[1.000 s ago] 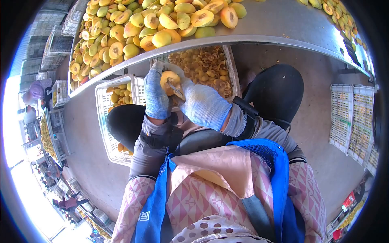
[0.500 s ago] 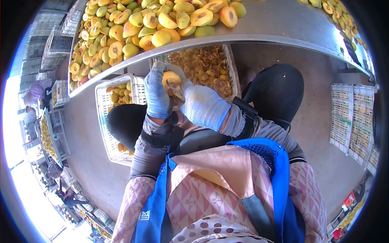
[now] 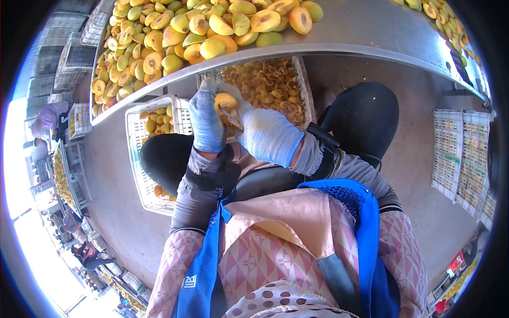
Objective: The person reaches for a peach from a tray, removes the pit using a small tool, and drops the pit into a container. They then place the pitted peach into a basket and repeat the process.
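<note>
My left hand (image 3: 207, 121), in a pale blue knitted glove, is closed around a yellow peach half (image 3: 226, 101). My right hand (image 3: 270, 135), gloved the same way, grips a small metal tool with a curved blade (image 3: 231, 115). The blade meets the fruit's near side; its handle is mostly hidden in my fingers. Just beyond my hands, under the table edge, a crate holds many brownish-yellow scraps (image 3: 268, 87). To the left of my knee, a white plastic crate (image 3: 132, 153) contains yellow fruit pieces.
A metal table (image 3: 350, 32) spans the top of the view, heaped with peach halves (image 3: 154, 58) on its left. White crates (image 3: 458, 159) stand on the floor at right. Stacked crates (image 3: 74, 55) and another person (image 3: 52, 116) are at far left.
Both hands stay together at nearly the same place, with the peach half turned slightly against the blade. The whole view has shifted a little.
</note>
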{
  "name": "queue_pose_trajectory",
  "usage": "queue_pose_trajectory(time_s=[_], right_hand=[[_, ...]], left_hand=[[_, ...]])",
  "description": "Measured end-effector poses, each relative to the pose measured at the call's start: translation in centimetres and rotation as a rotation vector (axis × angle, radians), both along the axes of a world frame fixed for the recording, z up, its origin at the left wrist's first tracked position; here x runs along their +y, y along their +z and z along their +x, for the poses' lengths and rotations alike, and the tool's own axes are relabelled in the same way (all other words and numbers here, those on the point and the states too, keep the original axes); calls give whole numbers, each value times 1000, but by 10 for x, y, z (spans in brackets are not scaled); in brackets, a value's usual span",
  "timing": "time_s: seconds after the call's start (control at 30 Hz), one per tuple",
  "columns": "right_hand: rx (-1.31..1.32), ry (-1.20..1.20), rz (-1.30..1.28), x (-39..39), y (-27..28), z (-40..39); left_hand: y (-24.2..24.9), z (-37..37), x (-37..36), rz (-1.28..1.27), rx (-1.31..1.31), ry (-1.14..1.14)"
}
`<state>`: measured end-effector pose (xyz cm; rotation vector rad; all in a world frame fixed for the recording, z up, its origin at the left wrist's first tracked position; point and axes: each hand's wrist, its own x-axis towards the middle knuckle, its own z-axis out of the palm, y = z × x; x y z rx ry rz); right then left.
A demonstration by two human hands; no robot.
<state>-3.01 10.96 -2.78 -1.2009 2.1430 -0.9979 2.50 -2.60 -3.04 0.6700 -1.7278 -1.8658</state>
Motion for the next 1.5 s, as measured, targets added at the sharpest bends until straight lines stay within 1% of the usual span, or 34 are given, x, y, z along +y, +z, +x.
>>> queue_pose_trajectory(time_s=[0.07,0.1,0.17,0.2,0.3,0.37,0.4,0.47,0.5,0.57,0.6,0.67,0.7,0.77,0.8,0.87,0.9,0.97,1.0,1.1,1.17,1.2,1.27,1.3,1.37,1.4,1.5], right_hand=[[-93,-1,-142,-4,-15,3],[-139,-1,-214,-6,-21,5],[-57,8,-363,-10,-28,9],[-17,13,-438,-11,-29,9],[-152,-29,-194,-8,-19,7],[-220,-4,-180,-7,-13,3],[-256,10,-171,-6,-12,2],[-209,61,-351,-12,-21,5],[-181,84,-442,-14,-23,4],[-214,3,-281,-10,-21,6],[-230,-34,-201,-8,-17,8],[-165,-7,-47,-4,-4,4],[-133,4,32,-3,0,3],[-162,21,-53,-3,-6,3],[-174,32,-98,-4,-9,3],[-281,15,-235,-6,-13,4],[-335,6,-303,-7,-13,4],[-399,104,-342,-10,-14,-1],[-431,154,-361,-11,-11,-2],[-653,168,-159,-6,8,-8],[-531,175,-303,-9,-7,-4],[-469,179,-374,-10,-4,-4],[-924,212,-154,0,7,-12],[-1148,224,-35,5,13,-16],[-1396,219,-75,7,10,-17],[-1518,217,-96,6,8,-18],[-959,236,-89,-3,-8,-16]], left_hand=[[-3,0,2,-152,-9,70],[-2,1,3,-125,20,44],[2,3,5,-72,78,-9],[1,2,3,-39,65,-11],[0,0,-1,52,52,-8],[2,-3,3,105,81,-12],[3,-1,3,56,64,-42],[5,7,0,-44,30,-95],[8,5,1,-45,35,-77],[12,1,6,-45,43,-43],[8,1,3,9,27,-47],[-4,0,-3,116,-5,-58],[-3,-1,-1,138,14,-47],[2,0,3,184,47,-20],[2,1,2,161,52,-31],[1,1,0,113,63,-53],[4,2,0,44,27,-14],[11,3,3,-94,-48,62],[10,3,3,-80,-23,70],[6,1,3,-75,20,81],[8,0,4,-118,9,75],[8,1,3,-93,32,30],[8,3,0,-42,75,-61],[11,3,3,-66,80,-50],[19,4,9,-113,89,-27],[19,4,9,-71,85,-17],[8,-1,6,26,57,32]])
